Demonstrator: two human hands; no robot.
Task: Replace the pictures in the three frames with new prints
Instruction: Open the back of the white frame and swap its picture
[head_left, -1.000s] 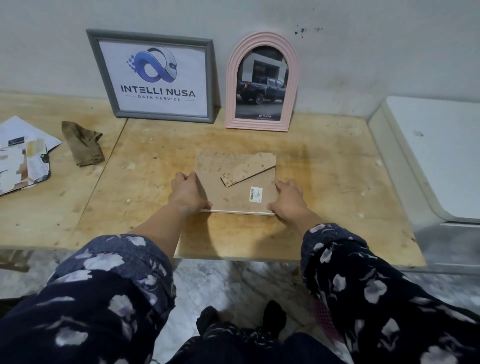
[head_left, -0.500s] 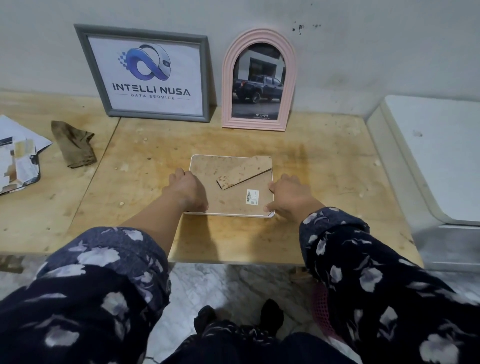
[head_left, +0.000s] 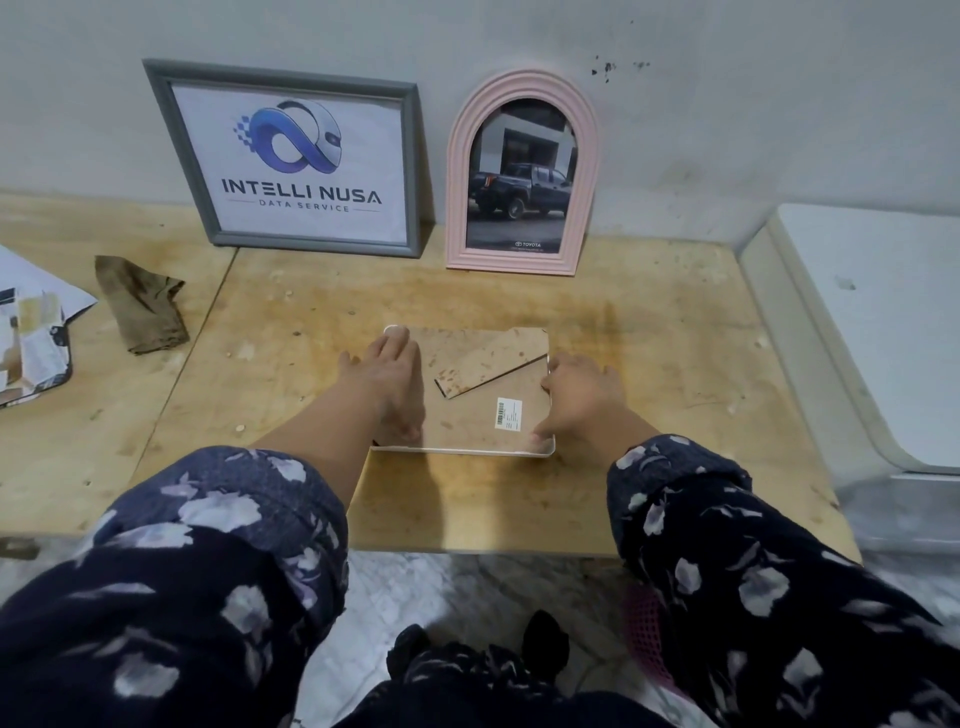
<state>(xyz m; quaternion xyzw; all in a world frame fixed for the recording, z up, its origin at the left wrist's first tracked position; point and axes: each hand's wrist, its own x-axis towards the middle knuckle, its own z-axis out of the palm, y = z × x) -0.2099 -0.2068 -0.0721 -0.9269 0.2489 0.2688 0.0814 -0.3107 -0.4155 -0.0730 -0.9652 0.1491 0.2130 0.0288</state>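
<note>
On wooden surface (head_left: 649, 332), white frame (head_left: 467, 451) face-down before me; my left hand (head_left: 387, 384) flat, fingers straight, on backing; right hand (head_left: 582, 397) curled, gripping right edge. Grey frame (head_left: 291, 156) holds logo print, pink arched frame (head_left: 522, 174) holds truck photo.

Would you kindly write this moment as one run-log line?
stage: third frame face down on table | left hand: flat on backing | right hand: gripping right edge | grey frame, pink frame: upright against wall

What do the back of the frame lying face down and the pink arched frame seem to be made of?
Backing board: likely raw fibreboard, matte speckled brown with a cut stand flap. Pink arched frame: probably moulded plastic or painted wood, smooth with even ridges; I can't tell which.
</note>
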